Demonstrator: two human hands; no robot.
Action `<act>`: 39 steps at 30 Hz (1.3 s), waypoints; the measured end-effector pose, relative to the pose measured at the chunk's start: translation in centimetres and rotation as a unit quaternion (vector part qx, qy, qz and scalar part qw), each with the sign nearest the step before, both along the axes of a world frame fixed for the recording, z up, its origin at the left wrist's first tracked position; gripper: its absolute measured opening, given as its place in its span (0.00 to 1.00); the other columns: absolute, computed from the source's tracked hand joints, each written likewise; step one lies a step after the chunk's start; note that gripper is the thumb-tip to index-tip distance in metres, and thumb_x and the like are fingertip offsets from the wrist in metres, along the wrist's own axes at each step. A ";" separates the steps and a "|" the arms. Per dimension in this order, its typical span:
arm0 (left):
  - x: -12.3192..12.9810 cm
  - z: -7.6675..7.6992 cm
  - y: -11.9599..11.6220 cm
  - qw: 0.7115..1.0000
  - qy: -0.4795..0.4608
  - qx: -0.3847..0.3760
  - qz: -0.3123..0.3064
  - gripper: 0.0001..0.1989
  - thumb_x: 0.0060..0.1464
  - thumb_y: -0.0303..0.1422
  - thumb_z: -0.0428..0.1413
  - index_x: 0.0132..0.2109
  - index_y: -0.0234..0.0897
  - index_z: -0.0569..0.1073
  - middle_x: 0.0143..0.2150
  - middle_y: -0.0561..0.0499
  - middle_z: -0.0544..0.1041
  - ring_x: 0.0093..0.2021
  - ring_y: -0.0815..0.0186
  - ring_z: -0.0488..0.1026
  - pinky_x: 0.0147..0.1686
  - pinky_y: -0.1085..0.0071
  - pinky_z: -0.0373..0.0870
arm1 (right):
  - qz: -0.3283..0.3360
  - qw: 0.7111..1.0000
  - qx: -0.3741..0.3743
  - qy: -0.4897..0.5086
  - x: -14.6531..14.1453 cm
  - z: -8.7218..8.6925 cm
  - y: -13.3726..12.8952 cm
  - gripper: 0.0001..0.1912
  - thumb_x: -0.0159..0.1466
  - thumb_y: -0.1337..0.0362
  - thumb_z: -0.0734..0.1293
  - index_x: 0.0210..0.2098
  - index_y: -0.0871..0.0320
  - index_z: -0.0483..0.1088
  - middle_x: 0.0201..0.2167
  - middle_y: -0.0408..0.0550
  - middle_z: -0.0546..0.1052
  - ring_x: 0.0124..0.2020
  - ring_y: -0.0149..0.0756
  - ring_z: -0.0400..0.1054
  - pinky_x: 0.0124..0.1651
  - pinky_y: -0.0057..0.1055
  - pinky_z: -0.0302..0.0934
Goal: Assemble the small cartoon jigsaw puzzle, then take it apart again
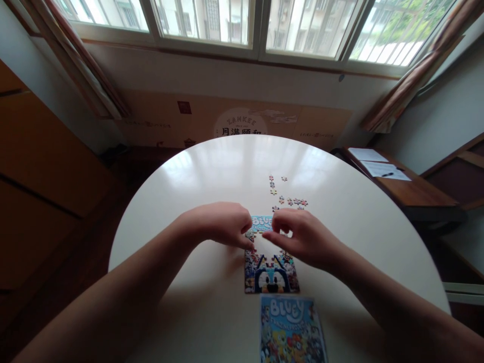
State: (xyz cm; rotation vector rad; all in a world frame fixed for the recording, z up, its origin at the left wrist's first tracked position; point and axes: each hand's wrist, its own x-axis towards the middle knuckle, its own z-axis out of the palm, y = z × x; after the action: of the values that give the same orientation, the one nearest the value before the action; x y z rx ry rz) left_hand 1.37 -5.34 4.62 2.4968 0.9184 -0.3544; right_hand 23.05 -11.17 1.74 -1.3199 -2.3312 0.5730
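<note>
A partly assembled jigsaw puzzle (pixel 271 282) lies flat on the white table, a blue cartoon dog's face at its bottom and a gap in its middle. My left hand (pixel 227 224) is at its left edge, fingers curled and thumb on the border. From the right, my right hand (pixel 298 232) reaches over the puzzle's upper part. Its fingers are bent, with the thumb tip close to the index finger over the gap; whatever they may hold is hidden. Several loose puzzle pieces (pixel 290 201) are scattered just beyond my right hand.
Close to me, below the puzzle, lies a Bluey picture sheet (pixel 293 333). The round white table (pixel 159 201) fills the middle of the view. To the right, a wooden desk (pixel 412 191) bears papers (pixel 383 169) and a pen. Windows and a wall are beyond.
</note>
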 end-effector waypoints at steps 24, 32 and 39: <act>1.1 -0.1 -0.7 0.999 0.029 0.028 0.002 0.18 0.49 0.48 0.62 0.24 0.37 0.73 0.21 0.52 0.72 0.19 0.69 0.61 0.19 0.71 0.52 | 0.008 0.965 -0.157 -0.208 2.0 1.1 0.1 0.22 0.62 0.50 0.66 0.19 0.59 0.69 0.18 0.45 0.69 0.17 0.26 0.54 0.20 0.27 0.42; 1.1 -0.2 -0.7 0.998 0.045 0.039 0.014 0.19 0.47 0.50 0.62 0.25 0.38 0.74 0.22 0.52 0.72 0.20 0.69 0.62 0.20 0.70 0.53 | 0.004 0.963 -0.170 -0.210 1.8 1.1 0.2 0.22 0.62 0.50 0.66 0.20 0.60 0.69 0.18 0.45 0.67 0.18 0.25 0.53 0.23 0.27 0.43; 1.0 -0.3 -0.6 0.998 0.048 0.034 0.015 0.20 0.48 0.51 0.61 0.26 0.39 0.74 0.23 0.51 0.74 0.21 0.67 0.63 0.21 0.70 0.54 | -0.133 0.972 -0.132 -0.142 6.4 1.2 3.4 0.23 0.67 0.47 0.60 0.28 0.61 0.70 0.27 0.47 0.73 0.25 0.27 0.61 0.27 0.27 0.49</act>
State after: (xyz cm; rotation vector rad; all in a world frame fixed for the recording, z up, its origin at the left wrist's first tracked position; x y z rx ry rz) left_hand 2.42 -5.98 4.30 2.5428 1.0203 -0.4439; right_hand 29.41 -7.73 2.98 -1.9145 -2.2944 0.6615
